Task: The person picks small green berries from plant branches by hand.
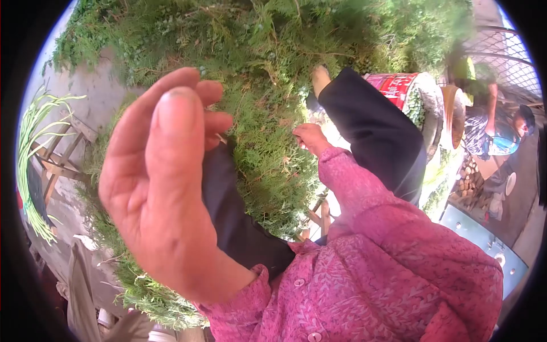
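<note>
My left hand (165, 188) is raised close to the camera, its fingers loosely curved and the thumb held out in front of them. No object shows clearly in it, though part of its palm is hidden. My right hand (312, 138) is lower, above the cut evergreen branches (268, 165) between my knees. Its fingers are drawn together near the thumb; what they grip, if anything, is too small to make out. The feathery green branches, with small bluish cones among them, spread in a thick heap around my legs.
Beside my right leg lies a bucket with a red label (393, 88), small green pieces at its mouth. Long green bean-like pods (34, 165) hang at the left. Another person (496, 131) sits at the right, beyond a pale blue board (481, 245). Wire fencing (507, 51) stands behind.
</note>
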### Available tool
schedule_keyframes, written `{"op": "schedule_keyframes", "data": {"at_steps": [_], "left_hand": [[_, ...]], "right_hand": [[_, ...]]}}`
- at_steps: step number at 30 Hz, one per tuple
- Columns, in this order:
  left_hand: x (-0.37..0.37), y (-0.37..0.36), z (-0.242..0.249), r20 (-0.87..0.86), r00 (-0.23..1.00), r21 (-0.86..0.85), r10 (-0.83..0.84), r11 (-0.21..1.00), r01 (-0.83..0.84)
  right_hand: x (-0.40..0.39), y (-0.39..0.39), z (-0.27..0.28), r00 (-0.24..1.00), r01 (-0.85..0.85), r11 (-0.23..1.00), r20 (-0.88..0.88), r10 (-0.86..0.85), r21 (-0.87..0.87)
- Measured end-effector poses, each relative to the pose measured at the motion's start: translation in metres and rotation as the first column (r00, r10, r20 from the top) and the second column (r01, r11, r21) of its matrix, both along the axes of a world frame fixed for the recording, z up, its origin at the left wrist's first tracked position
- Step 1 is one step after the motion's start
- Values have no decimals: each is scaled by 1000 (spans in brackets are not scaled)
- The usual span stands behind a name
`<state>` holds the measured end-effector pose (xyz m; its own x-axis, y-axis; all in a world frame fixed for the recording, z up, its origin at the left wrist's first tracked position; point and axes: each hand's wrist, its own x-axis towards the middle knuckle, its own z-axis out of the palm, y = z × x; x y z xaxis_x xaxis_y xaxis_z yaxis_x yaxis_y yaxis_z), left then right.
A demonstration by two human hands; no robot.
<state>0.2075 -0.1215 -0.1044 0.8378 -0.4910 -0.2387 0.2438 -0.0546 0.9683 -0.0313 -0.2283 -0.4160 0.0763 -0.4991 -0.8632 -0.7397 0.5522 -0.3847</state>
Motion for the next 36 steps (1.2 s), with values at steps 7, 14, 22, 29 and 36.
{"op": "schedule_keyframes", "data": {"at_steps": [7, 14, 22, 29, 36], "left_hand": [[-12, 1, 4, 1, 987, -61, -161, 985, 160], [-10, 9, -1, 42, 974, 66, -221, 974, 218], [-6, 6, -7, -227, 971, -214, -72, 977, 22], [10, -3, 1, -248, 968, -267, -38, 963, -30], [16, -9, 3, -231, 973, -284, -8, 957, -59]], "right_hand": [[38, -12, 113, 836, 209, 938, 447, -318, 276], [30, -45, 311, 817, 49, 966, 566, 108, -255], [-133, -150, 272, 603, -720, -276, -771, 205, -637], [36, -145, 255, 569, -731, 230, -388, 725, -642], [133, -71, 142, -36, -999, -32, -489, 872, 17]]}}
